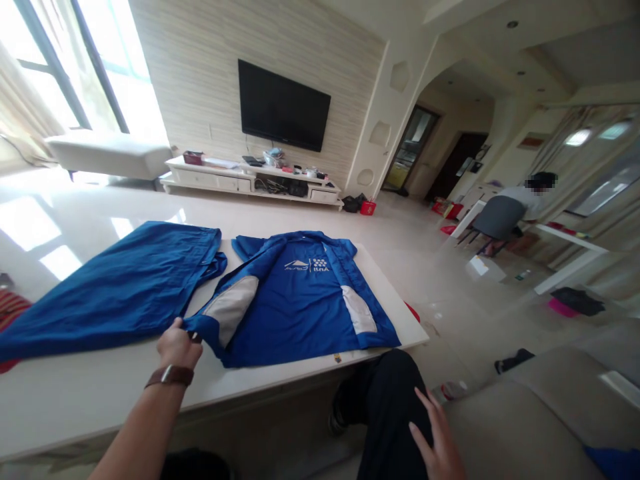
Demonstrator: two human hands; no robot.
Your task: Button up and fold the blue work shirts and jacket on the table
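Head view, going left to right: there's a grey bench (pixel 113 157) under the bright window, and in front of it a pair of blue trousers (pixel 117 287) spread across the white table (pixel 120 393), one end reaching the table's left side. Next up is the left hand (pixel 177 345), with a brown-strapped watch (pixel 170 376) on the wrist. It's pretty much closed, fingers pinching the lower left corner of the blue jacket (pixel 300 303), right beside the trousers. The jacket lies open on the table, inside facing up, with a white logo (pixel 307 265) near the collar and a pale pocket panel on each side. Behind all that, a low white TV cabinet (pixel 240 180) with bits and pieces on it sits below a black TV (pixel 284 105) on the wall, and a red bag (pixel 368 207) is on the floor by the cabinet's end. Then the right hand (pixel 440 440), loosely open with fingers spread, holding nothing, just by the knee of the dark pants (pixel 395 413); can't tell if it's actually touching. Far right, another person sits on a grey chair (pixel 499 217) near a white desk (pixel 575 247), with the sofa (pixel 540 407) closer in.
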